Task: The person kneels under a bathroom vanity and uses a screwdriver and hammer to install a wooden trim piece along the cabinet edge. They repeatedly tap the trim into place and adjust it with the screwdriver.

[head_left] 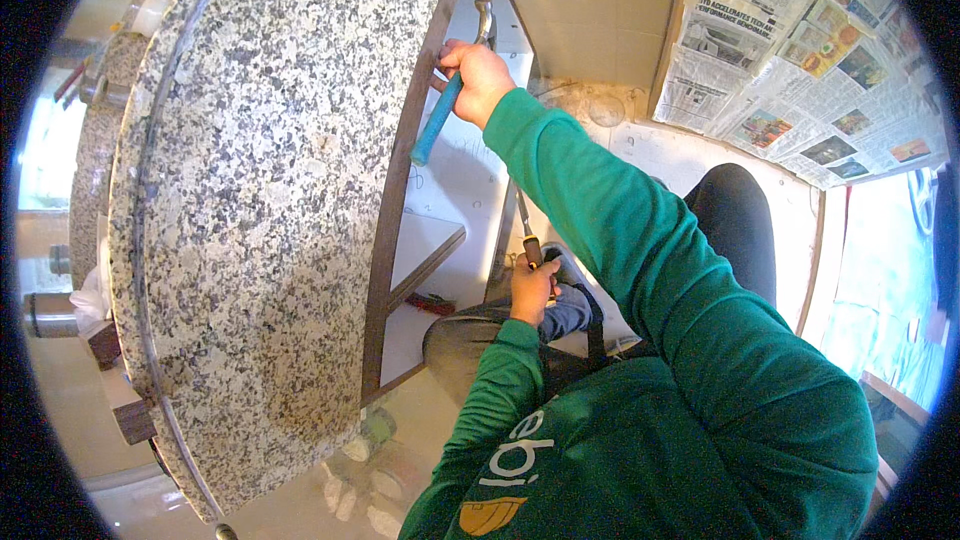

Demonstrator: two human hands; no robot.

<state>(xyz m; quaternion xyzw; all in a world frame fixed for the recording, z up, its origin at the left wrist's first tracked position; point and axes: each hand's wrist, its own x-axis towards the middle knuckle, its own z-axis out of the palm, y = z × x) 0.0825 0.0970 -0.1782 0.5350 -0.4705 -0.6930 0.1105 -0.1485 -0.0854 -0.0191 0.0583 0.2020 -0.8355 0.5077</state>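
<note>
My right hand [475, 80], reaching out in front of the open cabinet, is closed round a hammer close to its head. The hammer's teal handle [437, 123] slants down to the left, and its metal head [485, 20] points upward. Lower down, near my knees, my left hand [533, 292] grips a tool with a black and yellow handle [532, 252]. Its slim metal shaft [522, 212] points up toward the cabinet; whether it is a screwdriver or a chisel I cannot tell. My right sleeve passes close by the shaft's upper end.
A speckled stone countertop [270, 180] fills the left side. Under it stands a white cabinet with a shelf [425, 250] and something red [432, 304] lying low inside. A newspaper-covered panel [800, 50] is at upper right. My bent knee [735, 220] rises beside my right arm.
</note>
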